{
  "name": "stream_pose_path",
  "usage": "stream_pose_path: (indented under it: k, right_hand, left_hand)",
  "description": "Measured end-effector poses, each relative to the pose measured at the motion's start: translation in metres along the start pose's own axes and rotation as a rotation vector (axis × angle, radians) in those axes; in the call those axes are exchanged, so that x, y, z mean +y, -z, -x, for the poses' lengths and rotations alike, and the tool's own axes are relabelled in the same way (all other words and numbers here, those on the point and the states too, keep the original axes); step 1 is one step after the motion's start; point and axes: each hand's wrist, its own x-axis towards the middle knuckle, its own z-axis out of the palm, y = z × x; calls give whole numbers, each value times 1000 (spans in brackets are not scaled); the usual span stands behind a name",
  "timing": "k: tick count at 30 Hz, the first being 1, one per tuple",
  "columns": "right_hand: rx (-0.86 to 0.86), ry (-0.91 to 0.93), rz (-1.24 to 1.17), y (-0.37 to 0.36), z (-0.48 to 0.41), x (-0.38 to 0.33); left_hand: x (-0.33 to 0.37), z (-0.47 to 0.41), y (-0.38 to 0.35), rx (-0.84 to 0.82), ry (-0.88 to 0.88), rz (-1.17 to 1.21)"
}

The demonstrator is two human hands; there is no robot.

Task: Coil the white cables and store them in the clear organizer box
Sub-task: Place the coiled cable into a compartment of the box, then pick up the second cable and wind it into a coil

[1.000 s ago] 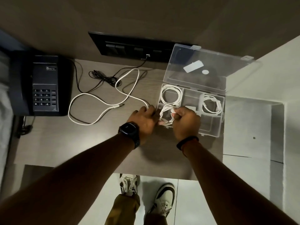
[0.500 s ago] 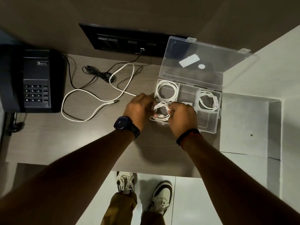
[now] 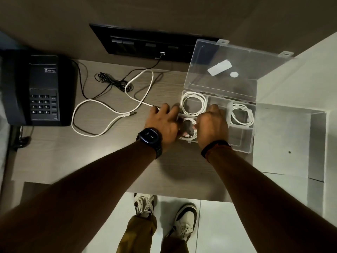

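Here, both hands press a coiled white cable (image 3: 189,129) into the near-left compartment of the clear plastic organizer box (image 3: 244,143): left hand (image 3: 164,125) fingers splayed at the box edge, right hand (image 3: 212,126) curled over the coil; actual grip hidden. A loose white cable (image 3: 109,108) lies left on the wooden desk (image 3: 109,161)

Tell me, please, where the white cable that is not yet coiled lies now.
In the head view, the loose white cable sprawls on the wooden desk, left of the clear organizer box, between it and the black telephone.
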Motion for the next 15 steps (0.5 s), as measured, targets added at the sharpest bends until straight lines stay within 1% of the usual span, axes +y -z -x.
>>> stream_pose_path:
  k: [4,6,8,9,11,12,13,14,15]
  right_hand:
    - [-19,-34,-34,-2,2,1]
    - [-19,-25,-55,0,2,4]
    - [-24,-5,-103,3,5,6]
    - [-14,-2,-139,6,7,6]
    - [46,1,-216,10,10,5]
    - [79,5,-239,12,11,3]
    - [105,11,-254,14,11,2]
    - [121,18,-269,15,12,1]
    - [132,24,-280,15,12,-1]
  left_hand:
    - [12,-3,1,-38,57,-20]
    - [11,0,1,-71,68,63]
    - [1,6,7,-66,50,216]
    - [-5,9,12,-30,24,292]
    - [-18,15,20,110,-4,366]
    - [-26,16,22,185,31,353]
    - [-34,16,23,212,91,312]
    - [-40,14,23,183,148,254]
    - [-46,12,23,116,181,185]
